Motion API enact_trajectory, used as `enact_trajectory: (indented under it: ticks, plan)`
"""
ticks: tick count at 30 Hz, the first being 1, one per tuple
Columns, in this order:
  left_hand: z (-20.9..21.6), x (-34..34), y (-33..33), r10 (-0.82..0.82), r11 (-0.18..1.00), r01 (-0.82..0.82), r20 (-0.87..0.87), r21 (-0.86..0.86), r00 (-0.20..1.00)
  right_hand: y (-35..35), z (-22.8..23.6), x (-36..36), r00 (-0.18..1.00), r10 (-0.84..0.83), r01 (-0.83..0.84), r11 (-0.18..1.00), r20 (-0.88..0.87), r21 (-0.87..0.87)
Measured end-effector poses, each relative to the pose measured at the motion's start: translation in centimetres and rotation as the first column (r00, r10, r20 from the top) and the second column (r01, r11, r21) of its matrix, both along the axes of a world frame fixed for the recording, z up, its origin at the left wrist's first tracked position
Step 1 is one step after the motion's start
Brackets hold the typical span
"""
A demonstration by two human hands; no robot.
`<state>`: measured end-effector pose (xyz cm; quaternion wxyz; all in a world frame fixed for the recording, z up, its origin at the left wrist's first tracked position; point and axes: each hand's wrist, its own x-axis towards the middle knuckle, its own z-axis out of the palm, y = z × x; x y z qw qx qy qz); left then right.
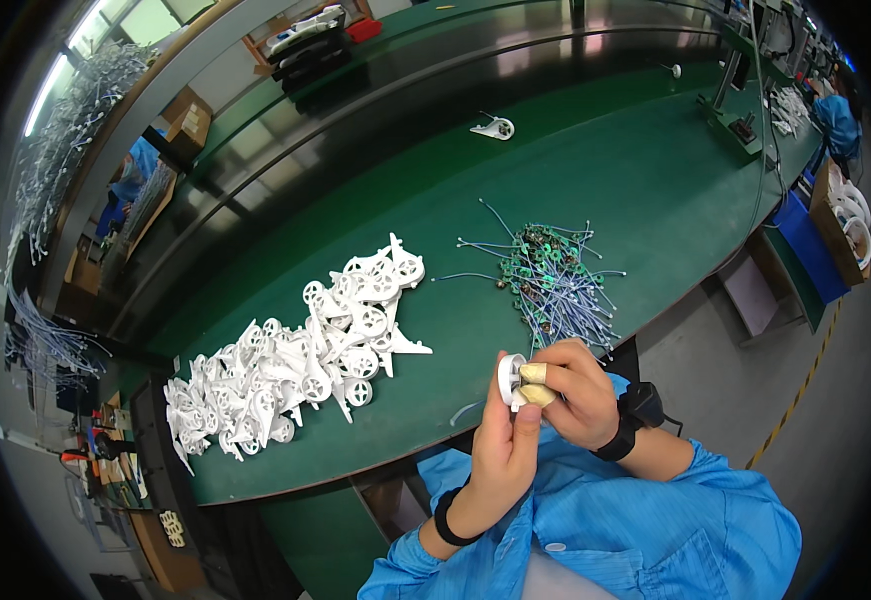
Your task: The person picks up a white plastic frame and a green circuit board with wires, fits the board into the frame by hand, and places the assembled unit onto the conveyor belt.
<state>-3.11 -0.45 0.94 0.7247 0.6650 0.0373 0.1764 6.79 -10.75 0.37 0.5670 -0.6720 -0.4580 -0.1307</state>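
Just over the table's near edge, my left hand (501,440) is closed on a small white plastic housing (509,378) with a round end. My right hand (578,396) meets it from the other side, its thumb and forefinger in pale yellow finger covers. Those two fingertips press together against the housing's open face; whatever they pinch is hidden. Beyond my hands lies a tangled heap of small green circuit boards with blue-grey wires (556,285). To the left, a long pile of similar white housings (296,365) spreads along the table.
The green table (416,425) curves across the view. One white housing (496,128) lies alone farther back, and a small white piece (673,71) rests at the far right. A metal stand (736,125) rises there. Blue bin (814,250) and carton stand off the right edge.
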Motion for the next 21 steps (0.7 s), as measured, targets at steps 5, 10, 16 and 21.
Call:
enact_trajectory:
  ticks: [5, 10, 16, 21]
  plan:
    - [-1.1, 0.3, 0.4, 0.039, 0.999, -0.039, 0.004, -0.028, 0.999, 0.1, 0.5, -0.1, 0.982, 0.041, -0.049, 0.998, -0.186, -0.039]
    - [-0.9, -0.3, 0.4, 0.039, 0.999, -0.04, -0.082, -0.008, 0.996, 0.3, 0.7, 0.3, 0.976, 0.107, -0.108, 0.994, -0.189, 0.008]
    - [-0.3, 0.0, 0.9, 0.035, 0.974, -0.029, -0.024, 0.224, 0.999, -0.1, 1.1, 1.2, 0.992, 0.123, -0.125, 0.991, -0.035, -0.057]
    - [-0.7, -0.1, 1.4, -0.005, 0.962, 0.027, -0.081, 0.271, 0.997, -0.1, 1.6, 1.8, 0.981, 0.183, -0.189, 0.975, -0.064, -0.115]
